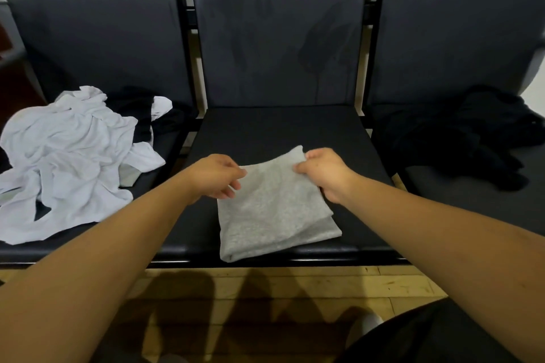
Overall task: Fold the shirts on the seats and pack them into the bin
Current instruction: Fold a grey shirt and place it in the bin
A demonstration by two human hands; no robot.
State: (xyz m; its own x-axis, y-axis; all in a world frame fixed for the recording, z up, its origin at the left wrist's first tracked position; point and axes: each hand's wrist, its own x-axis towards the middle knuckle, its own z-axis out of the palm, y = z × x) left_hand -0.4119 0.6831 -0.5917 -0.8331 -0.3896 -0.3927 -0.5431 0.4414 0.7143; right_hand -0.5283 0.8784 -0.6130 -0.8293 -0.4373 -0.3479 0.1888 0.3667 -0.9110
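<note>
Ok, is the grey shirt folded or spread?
Folded: the grey shirt lies as a compact layered rectangle on the middle seat; left hand and right hand pinch its far corners.

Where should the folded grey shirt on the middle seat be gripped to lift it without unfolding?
Probably by both side edges, a hand from each side, fingers under the whole stack. The grey shirt lies flat with loose layers showing along its right edge; the left hand and right hand pinch only its far corners, which could open the fold.
</note>
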